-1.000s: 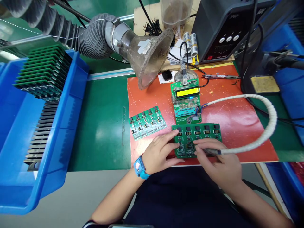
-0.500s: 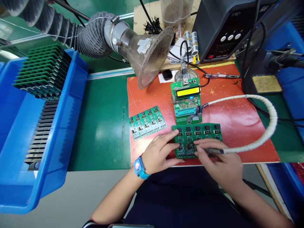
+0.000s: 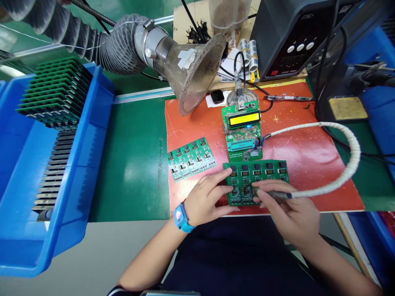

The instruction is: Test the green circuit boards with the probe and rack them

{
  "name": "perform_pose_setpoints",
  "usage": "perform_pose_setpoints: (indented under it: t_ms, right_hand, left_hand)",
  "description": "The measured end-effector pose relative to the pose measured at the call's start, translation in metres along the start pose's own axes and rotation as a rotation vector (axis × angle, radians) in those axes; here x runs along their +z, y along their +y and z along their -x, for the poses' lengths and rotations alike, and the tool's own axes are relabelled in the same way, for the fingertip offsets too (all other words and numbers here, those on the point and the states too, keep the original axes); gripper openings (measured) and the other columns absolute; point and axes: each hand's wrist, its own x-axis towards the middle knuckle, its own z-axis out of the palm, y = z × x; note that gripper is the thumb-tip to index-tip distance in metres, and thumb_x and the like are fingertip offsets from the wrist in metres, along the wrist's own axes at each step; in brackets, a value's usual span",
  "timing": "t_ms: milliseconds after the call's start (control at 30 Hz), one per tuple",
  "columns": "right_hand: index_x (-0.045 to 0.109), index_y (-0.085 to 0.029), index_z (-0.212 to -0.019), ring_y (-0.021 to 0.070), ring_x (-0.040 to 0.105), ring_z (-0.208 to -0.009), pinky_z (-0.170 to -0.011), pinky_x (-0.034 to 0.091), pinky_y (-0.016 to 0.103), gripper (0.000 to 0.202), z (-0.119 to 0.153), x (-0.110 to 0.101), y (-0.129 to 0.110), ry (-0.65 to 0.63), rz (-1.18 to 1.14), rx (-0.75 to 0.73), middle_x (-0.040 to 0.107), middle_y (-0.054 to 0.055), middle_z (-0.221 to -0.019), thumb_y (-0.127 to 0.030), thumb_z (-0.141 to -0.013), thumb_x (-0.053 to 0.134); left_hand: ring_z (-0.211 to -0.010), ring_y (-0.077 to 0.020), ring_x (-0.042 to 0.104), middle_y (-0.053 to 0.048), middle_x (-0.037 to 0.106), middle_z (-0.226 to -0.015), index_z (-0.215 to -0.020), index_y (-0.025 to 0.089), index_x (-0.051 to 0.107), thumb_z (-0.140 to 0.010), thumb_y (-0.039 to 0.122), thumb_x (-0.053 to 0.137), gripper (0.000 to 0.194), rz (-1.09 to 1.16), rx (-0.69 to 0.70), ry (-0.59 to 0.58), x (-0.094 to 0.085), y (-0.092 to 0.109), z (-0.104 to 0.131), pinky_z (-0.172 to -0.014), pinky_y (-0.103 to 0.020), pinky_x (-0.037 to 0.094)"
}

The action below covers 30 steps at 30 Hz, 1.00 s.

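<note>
Dark tool (image 3: 277,195) was pinched in right hand (image 3: 293,213); tip was hidden, so touch could not be told. Green board (image 3: 250,179) was laid under and left of pinch, long side left to right. Left end was touched by left hand (image 3: 208,199), fingers spread.

cloudy funnel (image 3: 173,63) on grey hose (image 3: 120,46)
</note>
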Motion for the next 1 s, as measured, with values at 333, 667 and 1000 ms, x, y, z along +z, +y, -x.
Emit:
perform_pose_setpoints:
  t_ms: [333, 667, 1000]
  right_hand:
    - [0.064, -0.021, -0.098, 0.0191, 0.073, -0.084, -0.064, 0.063, 0.028, 0.008, -0.0031, -0.0005, -0.0032, 0.017, 0.009, -0.013, 0.071, 0.007, -0.099, -0.016, -0.093, 0.061]
    - [0.066, -0.021, -0.094, 0.0202, 0.072, -0.081, -0.065, 0.064, 0.031, 0.005, -0.0056, -0.0014, -0.0064, 0.026, 0.024, -0.022, 0.072, 0.007, -0.094, -0.019, -0.093, 0.062]
    - [0.066, -0.021, -0.094, 0.0191, 0.072, -0.08, -0.068, 0.064, 0.031, 0.004, -0.0055, -0.0018, -0.0054, 0.03, 0.035, -0.036, 0.072, 0.006, -0.093, -0.018, -0.092, 0.063]
  left_hand:
    - [-0.122, -0.0291, 0.062, -0.021, 0.057, -0.137, -0.113, 0.017, 0.056, -0.085, 0.053, 0.07, 0.047, 0.006, -0.016, -0.008, -0.0007, 0.0007, -0.0003, -0.093, -0.042, 0.057]
    - [-0.125, -0.028, 0.058, -0.019, 0.054, -0.14, -0.123, 0.018, 0.055, -0.086, 0.053, 0.068, 0.052, -0.006, -0.01, -0.021, -0.0002, 0.0, 0.0002, -0.096, -0.041, 0.055]
    - [-0.127, -0.0329, 0.052, -0.017, 0.037, -0.152, -0.135, 0.026, 0.055, -0.093, 0.05, 0.058, 0.049, -0.146, 0.014, -0.175, 0.0003, 0.0014, -0.0014, -0.098, -0.047, 0.051]
